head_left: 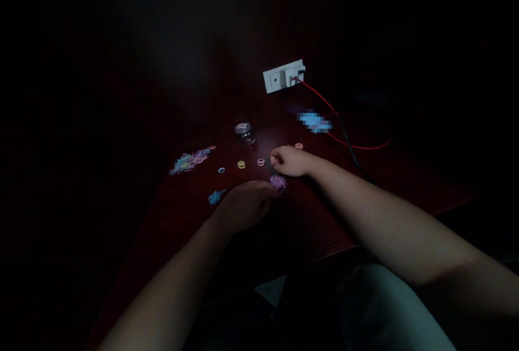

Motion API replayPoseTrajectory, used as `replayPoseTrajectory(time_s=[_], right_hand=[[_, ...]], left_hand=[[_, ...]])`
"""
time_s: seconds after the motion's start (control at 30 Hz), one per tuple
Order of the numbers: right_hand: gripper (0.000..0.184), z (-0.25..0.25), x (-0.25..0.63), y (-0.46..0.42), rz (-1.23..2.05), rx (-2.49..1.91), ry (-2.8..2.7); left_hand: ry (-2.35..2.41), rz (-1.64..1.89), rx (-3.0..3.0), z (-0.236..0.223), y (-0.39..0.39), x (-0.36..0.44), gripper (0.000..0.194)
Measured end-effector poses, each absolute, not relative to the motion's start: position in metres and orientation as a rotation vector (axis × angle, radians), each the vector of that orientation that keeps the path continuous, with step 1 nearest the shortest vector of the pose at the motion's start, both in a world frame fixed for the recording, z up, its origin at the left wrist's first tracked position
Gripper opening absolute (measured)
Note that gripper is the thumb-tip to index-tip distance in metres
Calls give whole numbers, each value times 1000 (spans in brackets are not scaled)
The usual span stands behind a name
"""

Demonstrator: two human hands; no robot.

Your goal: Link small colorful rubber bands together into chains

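Note:
My left hand [252, 202] is low over the dark red table, fingers together and fingertips touching a small pile of purple rubber bands [278, 181]. Shadow hides what those fingers hold, if anything. Just beyond the pile, my right hand [290, 160] is closed in a pinch; whatever is between its fingertips is too small to make out. Pink bands [261, 162] lie left of it, then yellow bands [241, 165] and a blue band [221, 170]. Another pink band [299, 146] rests behind my right hand. A blue pile of bands [214, 197] sits left of my left hand.
A mixed heap of coloured bands [190, 160] lies at the table's left. Behind stands a small clear jar [243, 130]. A wall socket [283, 76] holds a plug with a red cable [320, 95]. A blurred blue item [314, 121] lies at back right.

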State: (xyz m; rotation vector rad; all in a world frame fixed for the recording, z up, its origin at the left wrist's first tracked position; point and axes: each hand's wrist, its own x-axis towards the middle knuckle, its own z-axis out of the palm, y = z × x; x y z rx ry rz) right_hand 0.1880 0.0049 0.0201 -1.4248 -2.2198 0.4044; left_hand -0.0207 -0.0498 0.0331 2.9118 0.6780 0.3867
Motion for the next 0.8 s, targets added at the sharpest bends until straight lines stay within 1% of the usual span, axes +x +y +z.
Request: replayPoseTrajectory(time_s=[0.17,0.3,0.57,0.7,0.8], right_hand=[[5,18,187,6,401,-1402,-2183],[4,16,186,6,425,-1378,-2171],[3,8,185,9,453,-1311,-2193],[2,7,186,10,469,-1257,-2151],[3,8,185,9,458,-1214,-2080]], left_hand=[[709,549,2844,35,-32,-36,25],[880,683,2771,30,-12,-49,21],[1032,746,2691,27,0,-55,19],[1272,865,2573,26,18,-79,20],[1603,959,2418,19,41,-106,19]])
